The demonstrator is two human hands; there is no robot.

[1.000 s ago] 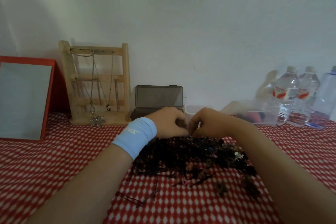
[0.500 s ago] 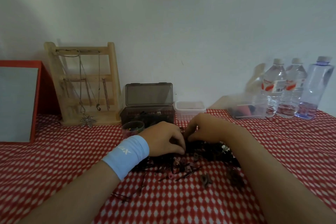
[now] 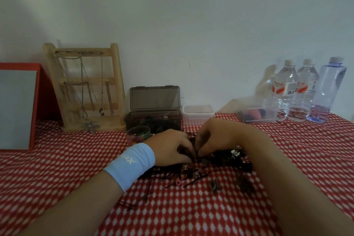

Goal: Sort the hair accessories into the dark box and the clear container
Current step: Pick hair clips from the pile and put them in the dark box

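— In front of the dark box (image 3: 168, 121), what lies on the desk (image 3: 57, 168)?

— A heap of dark hair accessories (image 3: 222, 159), near the box on the red checked cloth. Loose bobby pins (image 3: 127, 205) and a brown claw clip (image 3: 214, 185) lie scattered on the side of the heap away from the box.

— And the hands?

— Both are down on the heap. The left hand (image 3: 170, 147), above a pale blue wristband (image 3: 132, 163), has its fingers curled into the pile. The right hand (image 3: 214, 136) has its fingers bent too. The fingertips of the two hands meet and pinch at dark pieces; which piece each holds, I cannot tell.

— The box itself?

— Its lid stands open, with dark items inside. The clear container (image 3: 198, 116) sits just to its right. A small round tub of coloured pins (image 3: 138, 133) stands at its front left corner, and a wooden jewellery stand (image 3: 115, 86) is on its left.
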